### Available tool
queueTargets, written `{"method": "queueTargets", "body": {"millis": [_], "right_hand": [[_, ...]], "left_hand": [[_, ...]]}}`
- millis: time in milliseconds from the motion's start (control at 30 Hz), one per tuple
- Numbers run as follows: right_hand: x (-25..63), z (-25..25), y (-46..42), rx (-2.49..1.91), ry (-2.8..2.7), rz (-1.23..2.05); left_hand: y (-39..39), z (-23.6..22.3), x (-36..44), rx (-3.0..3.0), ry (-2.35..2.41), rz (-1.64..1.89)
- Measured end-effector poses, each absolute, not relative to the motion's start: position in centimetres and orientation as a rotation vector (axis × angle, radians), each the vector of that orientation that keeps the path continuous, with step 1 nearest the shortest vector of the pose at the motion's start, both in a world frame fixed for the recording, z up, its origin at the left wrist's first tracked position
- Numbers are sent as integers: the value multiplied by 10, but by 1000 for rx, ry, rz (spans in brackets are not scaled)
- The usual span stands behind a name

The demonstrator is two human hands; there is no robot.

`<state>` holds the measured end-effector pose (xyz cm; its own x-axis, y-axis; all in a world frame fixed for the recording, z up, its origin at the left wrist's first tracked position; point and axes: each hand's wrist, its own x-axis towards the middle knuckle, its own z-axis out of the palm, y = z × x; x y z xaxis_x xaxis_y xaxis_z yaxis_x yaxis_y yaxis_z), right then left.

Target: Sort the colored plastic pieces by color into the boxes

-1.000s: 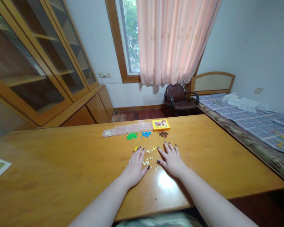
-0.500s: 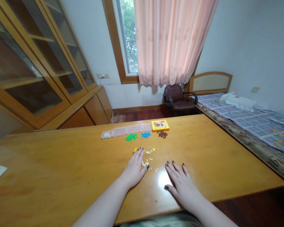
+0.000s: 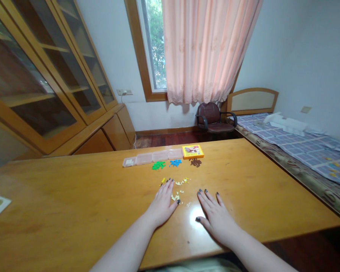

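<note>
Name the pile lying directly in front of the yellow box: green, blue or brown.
The brown pile; the blue pile and green pile lie farther left, in front of the clear trays.

We have room on the worktop [image 3: 272, 192] right of the right hand [image 3: 215, 213]; beside the left hand [image 3: 162, 204], scattered cream pieces [image 3: 175, 197] obstruct us.

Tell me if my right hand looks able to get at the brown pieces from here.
Probably yes: your right hand looks spread and unloaded, and I see nothing between it and the brown pieces. The yellow bits lie left of that path. It would likely need to reach forward.
</note>
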<state>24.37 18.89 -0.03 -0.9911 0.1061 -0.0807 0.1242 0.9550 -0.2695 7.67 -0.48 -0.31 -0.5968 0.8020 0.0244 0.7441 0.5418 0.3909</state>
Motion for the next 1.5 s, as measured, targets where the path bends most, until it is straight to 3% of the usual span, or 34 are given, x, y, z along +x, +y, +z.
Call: {"method": "queueTargets", "body": {"millis": [300, 567, 767, 933, 1500], "right_hand": [[161, 15, 207, 224, 3156, -409], [186, 14, 206, 186, 3202, -348], [192, 19, 190, -174, 3199, -436], [174, 13, 188, 144, 3235, -398], [173, 10, 189, 90, 3256, -406]], "left_hand": [[-6, -3, 78, 1355, 2624, 549], [-2, -7, 77, 1376, 2662, 489], [4, -1, 78, 1361, 2672, 428], [2, 0, 80, 1442, 2633, 455], [7, 4, 77, 1280, 2797, 426]]}}
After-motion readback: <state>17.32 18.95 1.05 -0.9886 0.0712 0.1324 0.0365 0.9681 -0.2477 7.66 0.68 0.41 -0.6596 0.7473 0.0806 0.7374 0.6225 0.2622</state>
